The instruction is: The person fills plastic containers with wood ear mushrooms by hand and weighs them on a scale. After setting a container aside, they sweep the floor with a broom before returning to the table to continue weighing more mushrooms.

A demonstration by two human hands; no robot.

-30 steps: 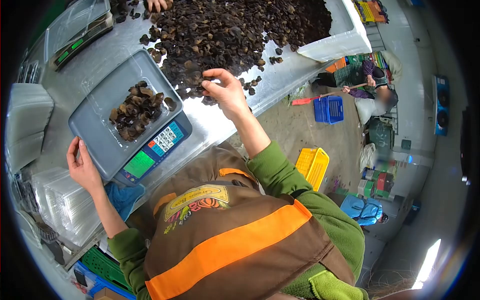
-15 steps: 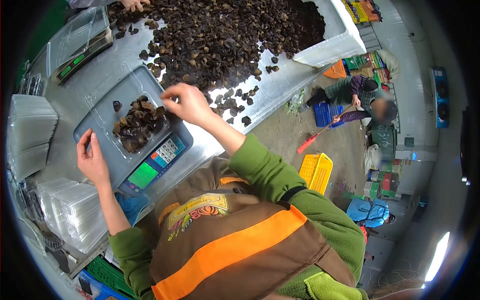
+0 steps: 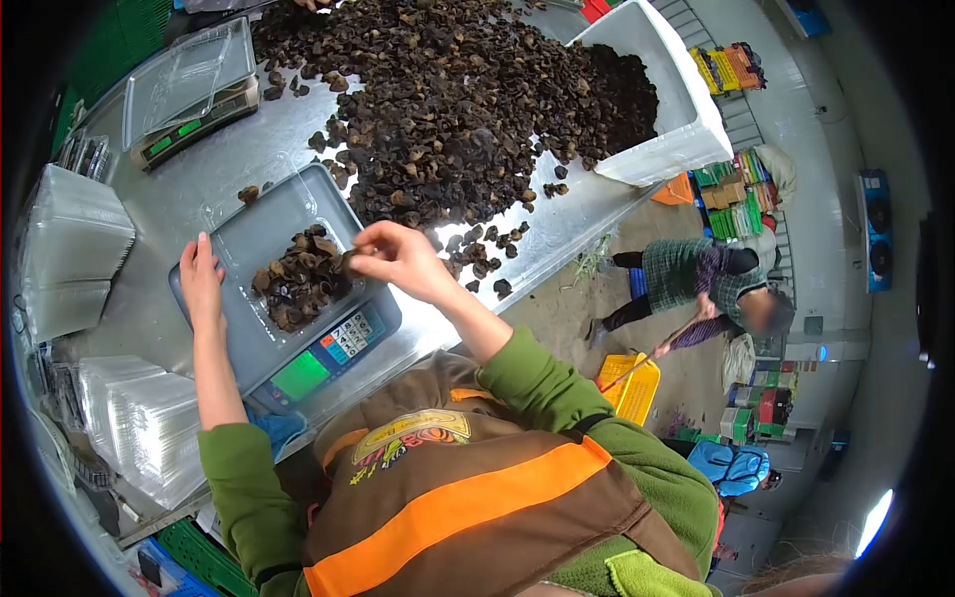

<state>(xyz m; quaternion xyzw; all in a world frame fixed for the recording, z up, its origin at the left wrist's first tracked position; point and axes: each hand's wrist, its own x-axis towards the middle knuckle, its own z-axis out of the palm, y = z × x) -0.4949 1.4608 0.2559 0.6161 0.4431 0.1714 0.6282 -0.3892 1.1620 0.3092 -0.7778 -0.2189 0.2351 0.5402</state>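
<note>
A clear plastic tray [image 3: 328, 217] lies on the grey platform of a digital scale [image 3: 234, 343], with a small heap of dark brown wood ear mushrooms [image 3: 298, 284] at its near end. At the heap's right side, my right hand [image 3: 406, 263] has its thumb and fingers pinched on a mushroom piece, partly hidden by the fingertips. My left hand [image 3: 204, 287] is by the left edge of the scale, fingers stretched out, holding nothing. The scale's green display [image 3: 298, 376] is lit, but its digits are unreadable.
A large mushroom pile [image 3: 448, 109] spreads over the metal table [image 3: 224, 184], spilling from a white foam box [image 3: 686, 124]. Stacked clear trays [image 3: 75, 239] and a second scale [image 3: 199, 119] stand left. Behind the table, a person [image 3: 686, 284] holds a long handle near a yellow crate [image 3: 634, 388].
My left hand has gone from bent fingers to straighter ones along the scale's edge. The stray piece in the tray is gone; one lies beyond the scale. The view has shifted.
</note>
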